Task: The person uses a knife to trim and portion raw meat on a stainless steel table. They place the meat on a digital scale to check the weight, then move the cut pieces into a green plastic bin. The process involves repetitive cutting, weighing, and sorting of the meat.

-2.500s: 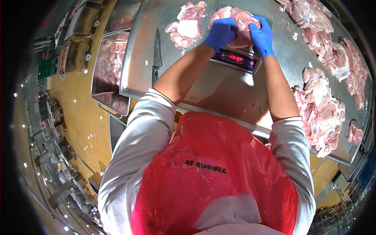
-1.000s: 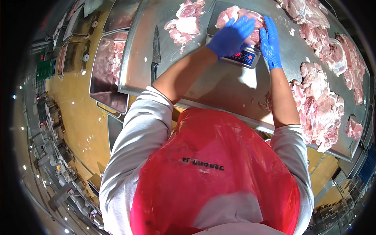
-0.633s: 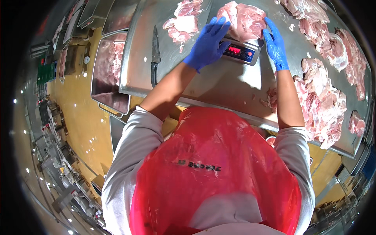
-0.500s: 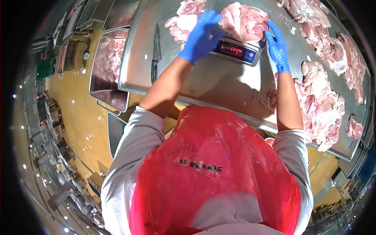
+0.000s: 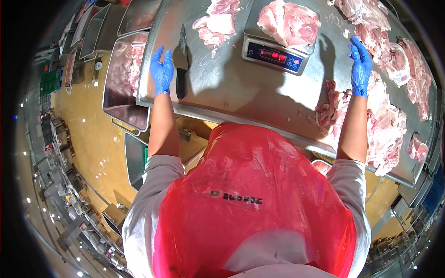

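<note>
Blue-gloved left hand [image 5: 162, 74] and right hand [image 5: 361, 69] stood wide apart, the large piece of meat [image 5: 289, 23] lying on the scale [image 5: 250, 52] between them
Left fingers were loosely spread near the left edge of the steel surface [image 5: 208, 69], just beside the knife [image 5: 182, 76], whose handle pointed toward the near edge; right fingers were parted too, over the right part of the surface, where contact with the pile of meat [image 5: 387, 134] could not be told. Most of the scale's platform was hidden under the meat, and red digits on its display [image 5: 273, 56] were blurred. The surface's far edge was cut off, as were the smaller pieces [image 5: 220, 24] toward its left edge, while the right forearm [image 5: 353, 129] covered part of the pile by the near edge
</note>
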Available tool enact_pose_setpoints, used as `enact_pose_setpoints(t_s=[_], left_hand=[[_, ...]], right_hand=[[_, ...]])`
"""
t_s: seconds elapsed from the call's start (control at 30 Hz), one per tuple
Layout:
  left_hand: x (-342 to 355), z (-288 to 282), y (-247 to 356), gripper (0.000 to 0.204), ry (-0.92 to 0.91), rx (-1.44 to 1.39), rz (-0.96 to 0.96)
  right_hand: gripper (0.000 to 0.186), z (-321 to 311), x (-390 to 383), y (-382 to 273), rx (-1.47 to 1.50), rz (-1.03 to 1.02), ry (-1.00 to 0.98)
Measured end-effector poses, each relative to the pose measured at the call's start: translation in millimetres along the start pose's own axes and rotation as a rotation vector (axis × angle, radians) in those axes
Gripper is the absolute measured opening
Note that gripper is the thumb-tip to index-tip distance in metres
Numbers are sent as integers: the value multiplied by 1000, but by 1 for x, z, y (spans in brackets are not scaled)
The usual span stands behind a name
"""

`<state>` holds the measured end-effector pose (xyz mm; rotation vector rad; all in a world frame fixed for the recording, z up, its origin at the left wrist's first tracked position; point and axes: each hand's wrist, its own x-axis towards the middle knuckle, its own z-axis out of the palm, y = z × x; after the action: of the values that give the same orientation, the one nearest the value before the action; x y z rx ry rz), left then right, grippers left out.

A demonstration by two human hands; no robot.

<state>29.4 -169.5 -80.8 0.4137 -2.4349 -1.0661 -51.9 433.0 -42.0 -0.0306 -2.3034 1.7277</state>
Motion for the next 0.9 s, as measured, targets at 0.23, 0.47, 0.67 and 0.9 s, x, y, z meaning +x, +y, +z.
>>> enact_pose_setpoints(t_s=[0.23,0.47,0.67,0.9], left_hand=[[-36,-9,-56,64,-165,371,-161],[4,120,92,34,-250,263,555],[12,230,157,65,-558,-24,139],[-54,143,163,95,-497,-271,-366]], right_hand=[[38,34,17,-5,-121,-25,-185],[69,105,66,-25,-285,-36,-525],[69,136,64,20,-210,-141,-621],[66,203,2,-15,56,-66,-646]])
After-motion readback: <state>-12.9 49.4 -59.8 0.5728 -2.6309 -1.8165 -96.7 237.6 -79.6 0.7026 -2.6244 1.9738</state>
